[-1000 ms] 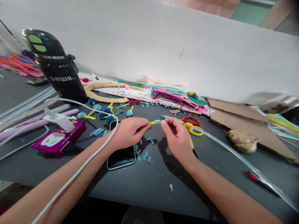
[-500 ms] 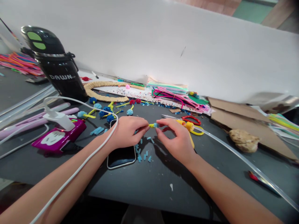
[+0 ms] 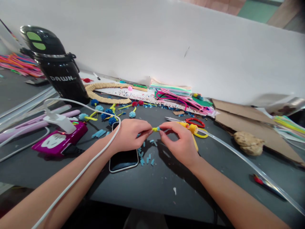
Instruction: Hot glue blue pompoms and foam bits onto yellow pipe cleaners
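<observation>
Between my hands is a small yellow-and-blue pipe-cleaner flower (image 3: 155, 129), held level above the dark table. My left hand (image 3: 131, 133) pinches its yellow-green stem end between thumb and forefinger. On the light-blue end, the thumb and forefinger of my right hand (image 3: 179, 140) are closed, covering part of the tip. Several cut light-blue pieces (image 3: 149, 159) lie on the table below my hands. Beside my left wrist are more light-blue pieces (image 3: 98, 133). Dark-blue flowers (image 3: 109, 115) and a light-blue flower (image 3: 132, 114) on yellow-green stems lie behind my left hand.
A phone (image 3: 124, 162) lies under my left wrist, and a white cable (image 3: 90, 162) crosses that forearm. Left stand a purple power strip (image 3: 59, 140) and a black bottle (image 3: 62, 73). Right are scissors (image 3: 195, 123), a glue gun (image 3: 193, 128), cardboard (image 3: 247, 130) and a stone-like lump (image 3: 249, 143).
The fingers of my right hand have closed more tightly over the light-blue end, so less of it shows. My left hand keeps its pinch in the same place.
</observation>
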Demonstrator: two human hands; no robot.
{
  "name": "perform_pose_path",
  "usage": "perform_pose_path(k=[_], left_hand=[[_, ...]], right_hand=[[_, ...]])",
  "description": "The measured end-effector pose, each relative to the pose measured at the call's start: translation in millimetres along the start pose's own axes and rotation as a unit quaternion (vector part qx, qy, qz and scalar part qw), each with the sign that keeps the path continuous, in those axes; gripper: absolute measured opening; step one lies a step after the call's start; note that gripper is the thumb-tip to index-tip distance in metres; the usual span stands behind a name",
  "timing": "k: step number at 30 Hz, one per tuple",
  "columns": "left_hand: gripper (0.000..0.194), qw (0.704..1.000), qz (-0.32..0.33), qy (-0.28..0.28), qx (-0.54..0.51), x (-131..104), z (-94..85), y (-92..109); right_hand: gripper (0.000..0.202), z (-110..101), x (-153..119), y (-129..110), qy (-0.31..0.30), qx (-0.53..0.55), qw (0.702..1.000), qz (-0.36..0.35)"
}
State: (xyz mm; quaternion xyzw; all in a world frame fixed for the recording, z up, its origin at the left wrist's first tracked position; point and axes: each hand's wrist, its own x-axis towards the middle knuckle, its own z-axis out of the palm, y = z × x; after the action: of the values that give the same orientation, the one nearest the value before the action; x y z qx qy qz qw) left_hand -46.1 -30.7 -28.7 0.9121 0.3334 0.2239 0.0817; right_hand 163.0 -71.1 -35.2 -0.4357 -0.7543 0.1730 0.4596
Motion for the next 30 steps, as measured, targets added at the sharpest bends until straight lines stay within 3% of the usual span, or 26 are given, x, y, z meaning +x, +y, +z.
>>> perform_pose_path(k=[30], left_hand=[[0.018,1.000,0.017,0.002,0.009,-0.3,-1.0,2.1]], right_hand=[[0.013,3.5,-0.6,1.1,-0.010,0.012,0.999,0.044]])
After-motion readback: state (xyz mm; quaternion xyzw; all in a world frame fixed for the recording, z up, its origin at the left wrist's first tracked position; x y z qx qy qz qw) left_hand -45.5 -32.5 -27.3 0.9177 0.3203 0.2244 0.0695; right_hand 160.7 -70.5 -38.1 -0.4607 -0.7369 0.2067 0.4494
